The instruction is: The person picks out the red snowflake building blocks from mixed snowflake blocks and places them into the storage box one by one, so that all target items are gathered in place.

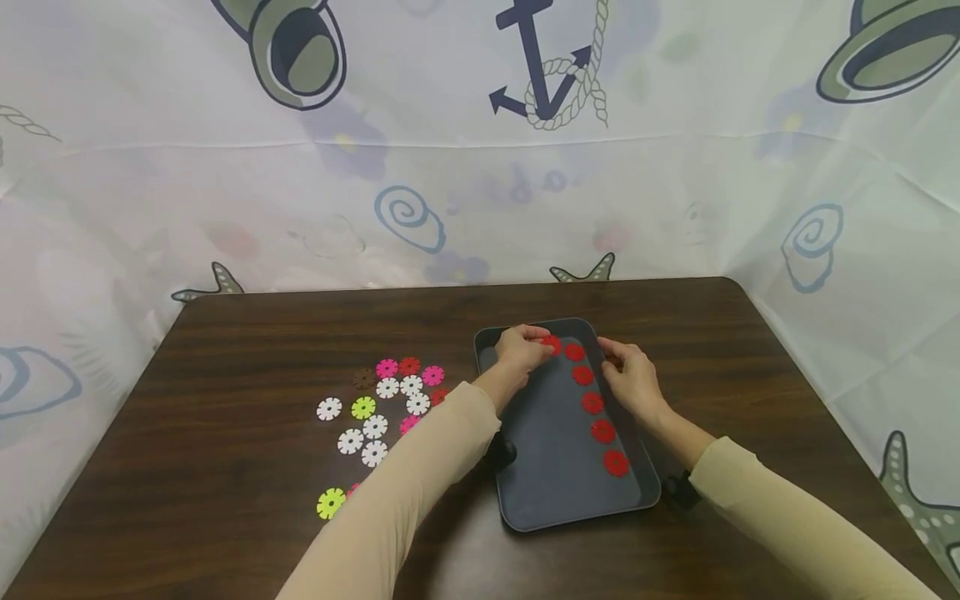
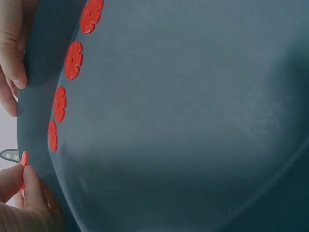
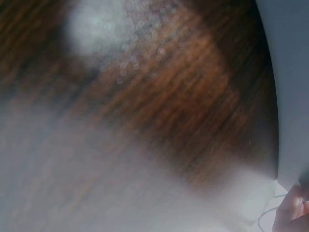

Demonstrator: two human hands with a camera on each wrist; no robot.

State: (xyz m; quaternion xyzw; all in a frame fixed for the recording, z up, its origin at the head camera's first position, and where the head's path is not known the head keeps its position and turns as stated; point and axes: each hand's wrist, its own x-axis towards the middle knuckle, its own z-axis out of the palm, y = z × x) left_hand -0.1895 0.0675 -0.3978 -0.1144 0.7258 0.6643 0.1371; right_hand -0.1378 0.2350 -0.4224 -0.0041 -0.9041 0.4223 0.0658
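Note:
A dark grey tray lies on the table, with several red notched discs in a column along its right side. At the tray's far end my left hand pinches another red disc between thumb and fingers. The left wrist view shows this pinched disc edge-on, held upright by the tray wall. My right hand is at the tray's right rim, its fingertips against the outer side. Only part of the right hand shows in the right wrist view.
Loose notched discs lie left of the tray: several white, pink, yellow-green, a brown one and red. My left sleeve covers part of them. A patterned cloth hangs behind the wooden table.

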